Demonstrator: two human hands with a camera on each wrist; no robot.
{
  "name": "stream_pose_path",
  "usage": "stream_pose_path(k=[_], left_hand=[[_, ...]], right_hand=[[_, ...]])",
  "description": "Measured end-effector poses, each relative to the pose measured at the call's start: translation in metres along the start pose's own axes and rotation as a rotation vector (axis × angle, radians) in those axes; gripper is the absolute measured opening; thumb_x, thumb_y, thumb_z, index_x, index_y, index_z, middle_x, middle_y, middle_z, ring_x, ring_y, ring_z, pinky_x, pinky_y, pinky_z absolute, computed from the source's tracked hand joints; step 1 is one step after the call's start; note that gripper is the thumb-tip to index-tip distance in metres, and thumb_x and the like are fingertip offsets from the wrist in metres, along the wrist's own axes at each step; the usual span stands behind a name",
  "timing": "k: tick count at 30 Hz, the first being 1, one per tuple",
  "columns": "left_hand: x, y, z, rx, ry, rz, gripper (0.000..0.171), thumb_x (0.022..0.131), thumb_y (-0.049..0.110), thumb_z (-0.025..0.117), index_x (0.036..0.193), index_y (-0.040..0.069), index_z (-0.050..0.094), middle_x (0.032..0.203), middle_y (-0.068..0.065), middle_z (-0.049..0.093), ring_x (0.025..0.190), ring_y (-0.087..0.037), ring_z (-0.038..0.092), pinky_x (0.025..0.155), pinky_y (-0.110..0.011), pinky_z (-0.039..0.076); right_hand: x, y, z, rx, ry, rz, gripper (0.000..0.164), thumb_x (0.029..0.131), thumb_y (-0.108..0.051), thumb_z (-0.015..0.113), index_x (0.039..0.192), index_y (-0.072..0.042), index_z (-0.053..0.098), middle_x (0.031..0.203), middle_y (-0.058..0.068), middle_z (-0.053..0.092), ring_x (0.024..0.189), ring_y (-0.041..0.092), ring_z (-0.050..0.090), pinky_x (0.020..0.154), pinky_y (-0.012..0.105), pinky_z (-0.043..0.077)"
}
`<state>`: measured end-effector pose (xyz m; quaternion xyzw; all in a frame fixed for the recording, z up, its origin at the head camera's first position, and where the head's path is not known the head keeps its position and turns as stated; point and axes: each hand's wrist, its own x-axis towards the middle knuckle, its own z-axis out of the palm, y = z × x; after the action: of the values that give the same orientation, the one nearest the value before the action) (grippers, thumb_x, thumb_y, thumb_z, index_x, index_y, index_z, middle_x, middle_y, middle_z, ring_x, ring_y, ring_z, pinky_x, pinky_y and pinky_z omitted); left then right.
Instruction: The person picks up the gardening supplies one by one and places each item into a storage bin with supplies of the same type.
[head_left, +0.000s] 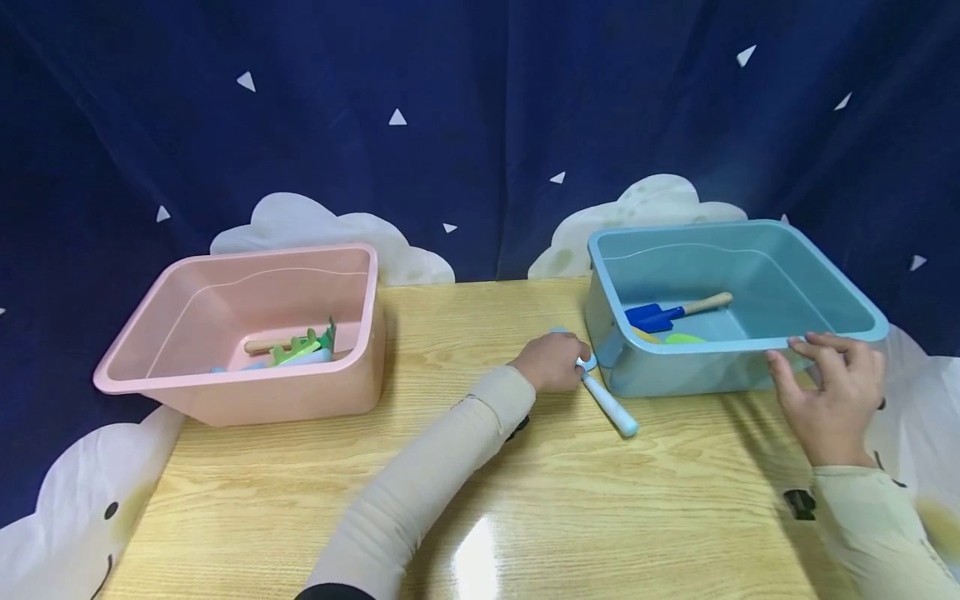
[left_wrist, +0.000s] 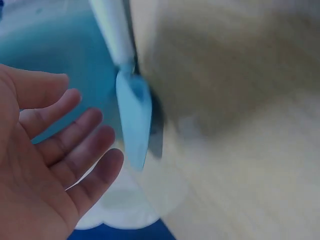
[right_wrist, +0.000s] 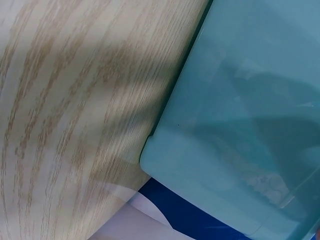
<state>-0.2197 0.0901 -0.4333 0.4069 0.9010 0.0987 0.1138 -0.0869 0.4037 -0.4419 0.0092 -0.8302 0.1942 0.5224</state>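
Note:
A light blue toy trowel (head_left: 611, 406) lies on the table against the left side of the blue bin (head_left: 750, 367). My left hand (head_left: 551, 362) is over its blade end in the head view. In the left wrist view the fingers are loosely bent and apart from the trowel's blade (left_wrist: 134, 120), with nothing in the palm. At the bin's front rim, toward its right corner, is my right hand (head_left: 836, 400), fingers spread and fingertips at the rim; whether they press on it I cannot tell. The right wrist view shows only the bin's wall (right_wrist: 240, 110) and the table.
Inside the blue bin lie a dark blue shovel (head_left: 656, 317) with a wooden handle and partly hidden yellow and green pieces. A pink bin (head_left: 255, 396) at the left holds a green rake (head_left: 300, 343) and other toy tools. Behind the wooden table (head_left: 600, 517) hangs a dark blue curtain (head_left: 480, 125).

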Motion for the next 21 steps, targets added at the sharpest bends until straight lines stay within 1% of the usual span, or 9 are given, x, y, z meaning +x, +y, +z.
stream_pose_path(k=[3,6,8,11,15,17,21], left_hand=[[0.002,0.011,0.012,0.048,0.003,0.04,0.021,0.097,0.02,0.056,0.11,0.021,0.072,0.109,0.003,0.067,0.09,-0.009,0.057,0.068,-0.022,0.046],[0.002,0.019,0.02,0.079,-0.016,0.059,0.027,0.099,0.024,0.054,0.12,0.023,0.071,0.118,0.002,0.067,0.1,-0.013,0.063,0.073,-0.025,0.051],[0.002,0.023,0.025,0.093,-0.03,0.06,0.025,0.1,0.025,0.052,0.116,0.024,0.071,0.115,0.002,0.066,0.099,-0.014,0.062,0.073,-0.026,0.051],[0.002,0.024,0.031,0.1,-0.033,0.059,0.024,0.102,0.026,0.049,0.114,0.025,0.07,0.114,0.001,0.064,0.097,-0.014,0.06,0.074,-0.027,0.051],[0.002,0.024,0.036,0.089,-0.022,0.06,0.029,0.104,0.026,0.045,0.122,0.026,0.068,0.126,0.0,0.062,0.105,-0.014,0.061,0.083,-0.027,0.052],[0.003,0.023,0.038,0.081,-0.02,0.059,0.03,0.104,0.026,0.044,0.124,0.026,0.067,0.13,0.001,0.061,0.109,-0.014,0.061,0.086,-0.028,0.052],[0.004,0.022,0.039,0.073,-0.017,0.056,0.03,0.104,0.026,0.044,0.124,0.026,0.067,0.129,0.001,0.061,0.108,-0.014,0.061,0.087,-0.028,0.052]], right_hand=[[0.0,0.0,-0.001,-0.002,-0.013,0.005,0.074,0.089,-0.062,0.06,0.097,0.011,0.068,0.105,0.035,0.059,0.097,0.055,0.047,0.103,0.03,0.026],[0.0,0.001,0.0,0.003,-0.012,0.009,0.074,0.089,-0.062,0.061,0.097,0.011,0.068,0.105,0.035,0.059,0.097,0.055,0.047,0.104,0.03,0.026],[0.0,0.001,0.001,0.01,-0.001,0.01,0.074,0.088,-0.062,0.062,0.096,0.011,0.069,0.105,0.035,0.059,0.097,0.055,0.048,0.105,0.03,0.026],[0.0,0.001,0.002,0.022,0.015,0.009,0.072,0.088,-0.061,0.063,0.095,0.011,0.069,0.104,0.035,0.06,0.096,0.055,0.048,0.105,0.03,0.026],[-0.001,0.001,0.003,0.025,0.023,0.008,0.072,0.087,-0.061,0.064,0.095,0.011,0.069,0.103,0.035,0.06,0.096,0.055,0.048,0.104,0.03,0.027],[-0.001,0.001,0.002,0.021,0.018,0.01,0.073,0.088,-0.061,0.063,0.095,0.011,0.069,0.104,0.035,0.06,0.096,0.055,0.048,0.105,0.031,0.027],[-0.001,0.001,0.001,0.014,0.002,0.015,0.073,0.088,-0.061,0.062,0.097,0.011,0.069,0.105,0.036,0.059,0.098,0.055,0.048,0.105,0.032,0.026]])
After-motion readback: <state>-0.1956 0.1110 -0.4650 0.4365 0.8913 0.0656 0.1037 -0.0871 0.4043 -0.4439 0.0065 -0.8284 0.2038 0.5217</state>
